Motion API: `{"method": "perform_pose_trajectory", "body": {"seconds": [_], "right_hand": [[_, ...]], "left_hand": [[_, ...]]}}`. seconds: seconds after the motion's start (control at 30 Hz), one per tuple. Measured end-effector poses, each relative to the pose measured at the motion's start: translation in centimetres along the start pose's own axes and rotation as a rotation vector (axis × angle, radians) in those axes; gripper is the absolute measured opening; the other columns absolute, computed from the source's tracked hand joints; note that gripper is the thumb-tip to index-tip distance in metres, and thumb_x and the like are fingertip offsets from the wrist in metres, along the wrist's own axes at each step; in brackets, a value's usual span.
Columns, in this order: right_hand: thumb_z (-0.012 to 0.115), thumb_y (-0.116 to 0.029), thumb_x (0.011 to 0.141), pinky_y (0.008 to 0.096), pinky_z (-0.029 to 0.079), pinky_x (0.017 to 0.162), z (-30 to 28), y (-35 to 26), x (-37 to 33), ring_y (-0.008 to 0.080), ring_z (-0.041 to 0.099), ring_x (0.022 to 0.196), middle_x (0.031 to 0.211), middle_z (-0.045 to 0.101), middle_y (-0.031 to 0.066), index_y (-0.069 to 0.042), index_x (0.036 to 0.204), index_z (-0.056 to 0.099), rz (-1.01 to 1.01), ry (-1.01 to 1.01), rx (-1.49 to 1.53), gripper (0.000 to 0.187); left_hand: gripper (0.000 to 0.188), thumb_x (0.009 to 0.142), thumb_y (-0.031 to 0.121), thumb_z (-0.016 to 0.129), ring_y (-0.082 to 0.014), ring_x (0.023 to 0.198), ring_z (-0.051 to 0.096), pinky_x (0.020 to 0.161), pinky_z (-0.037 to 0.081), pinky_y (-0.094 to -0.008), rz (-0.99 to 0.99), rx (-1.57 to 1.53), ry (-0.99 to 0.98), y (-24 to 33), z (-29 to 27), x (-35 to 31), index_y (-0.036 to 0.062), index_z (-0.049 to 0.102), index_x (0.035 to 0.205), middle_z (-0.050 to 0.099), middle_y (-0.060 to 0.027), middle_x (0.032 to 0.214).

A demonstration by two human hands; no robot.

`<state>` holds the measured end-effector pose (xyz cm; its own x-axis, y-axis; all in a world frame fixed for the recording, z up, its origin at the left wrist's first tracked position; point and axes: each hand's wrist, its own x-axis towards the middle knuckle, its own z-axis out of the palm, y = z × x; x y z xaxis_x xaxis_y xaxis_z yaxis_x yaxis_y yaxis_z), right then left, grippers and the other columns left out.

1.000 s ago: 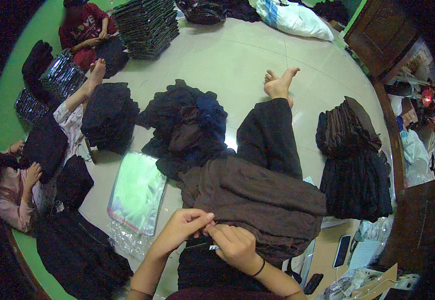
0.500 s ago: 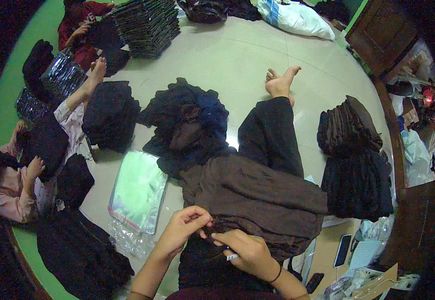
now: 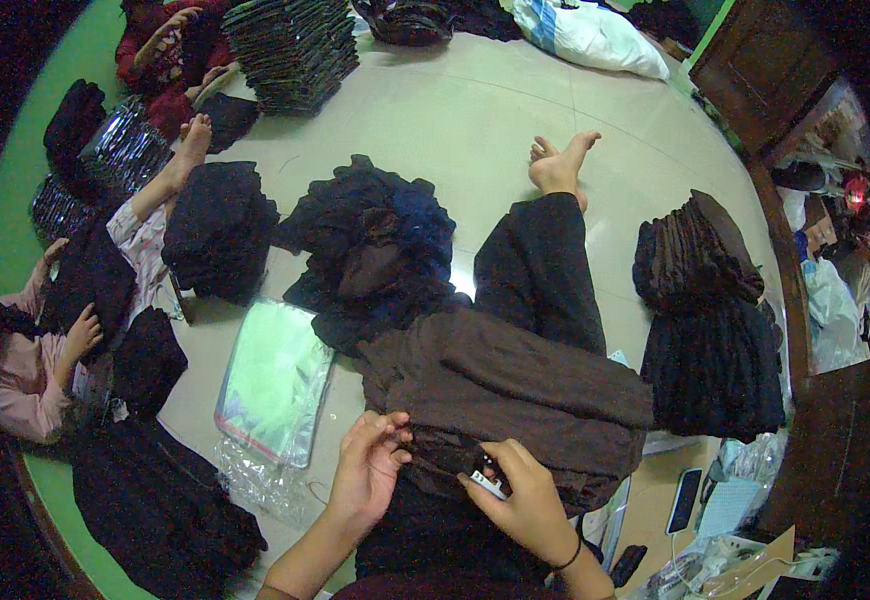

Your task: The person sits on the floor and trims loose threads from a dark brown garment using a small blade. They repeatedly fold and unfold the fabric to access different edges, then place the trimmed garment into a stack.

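A brown cloth garment [image 3: 495, 385] is spread over my lap, with black fabric under its near edge. By that near edge, my left hand [image 3: 370, 465] is raised with fingers curled and thumb drawn in; whatever they pinch is too small to make out. To its right, my right hand [image 3: 530, 505] is closed around a small white object [image 3: 488, 485] with a dark part, its kind unclear. Its fingertips are close to the gathered edge of the garment. Beyond my lap lies a heap of dark, crumpled clothing [image 3: 375, 240].
Clear plastic bags [image 3: 273, 385] lie on the floor to the left. Folded dark clothes [image 3: 710, 370] are stacked at the right, near a phone [image 3: 685, 500]. Two people, one in a pink sleeve [image 3: 30, 395], sit at the left among black piles. A tall packet stack [image 3: 290, 55] stands behind.
My hands have moved apart; the right shifted rightward with the white object, which now shows more. The co-worker in red has raised a hand.
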<state>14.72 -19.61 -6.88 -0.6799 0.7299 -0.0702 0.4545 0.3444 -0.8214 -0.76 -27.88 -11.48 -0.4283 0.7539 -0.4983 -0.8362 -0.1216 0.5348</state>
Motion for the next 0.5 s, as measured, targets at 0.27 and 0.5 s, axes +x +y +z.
{"method": "perform_pose_trajectory", "body": {"seconds": [0.27, 0.5], "right_hand": [[0.071, -0.027, 0.068, 0.0296, 0.045, 0.046, -1.0, -0.3, 0.9, 0.0238, 0.058, 0.052, 0.063, 0.058, 0.0102, -0.003, 0.087, 0.056, -0.086, 0.11, -0.294, 0.034], [0.064, -0.034, 0.073, 0.0364, 0.045, 0.047, -1.4, -1.1, 2.3, 0.0299, 0.058, 0.054, 0.061, 0.057, 0.0149, -0.004, 0.085, 0.054, -0.052, -0.16, -0.371, 0.033]], "left_hand": [[0.012, 0.087, 0.021, 0.045, -0.0157, 0.071, 0.052, 0.063, 0.049, -0.0279, -0.021, -0.05, -0.085, -0.1, -0.3, 0.4, 0.0092, 0.044, 0.083, 0.049, -0.0047, 0.074], [0.011, 0.088, 0.017, 0.044, -0.0147, 0.069, 0.052, 0.064, 0.05, -0.0294, 0.119, 0.191, -0.066, -0.1, 0.8, -0.3, 0.0063, 0.041, 0.087, 0.049, -0.0072, 0.073]]}}
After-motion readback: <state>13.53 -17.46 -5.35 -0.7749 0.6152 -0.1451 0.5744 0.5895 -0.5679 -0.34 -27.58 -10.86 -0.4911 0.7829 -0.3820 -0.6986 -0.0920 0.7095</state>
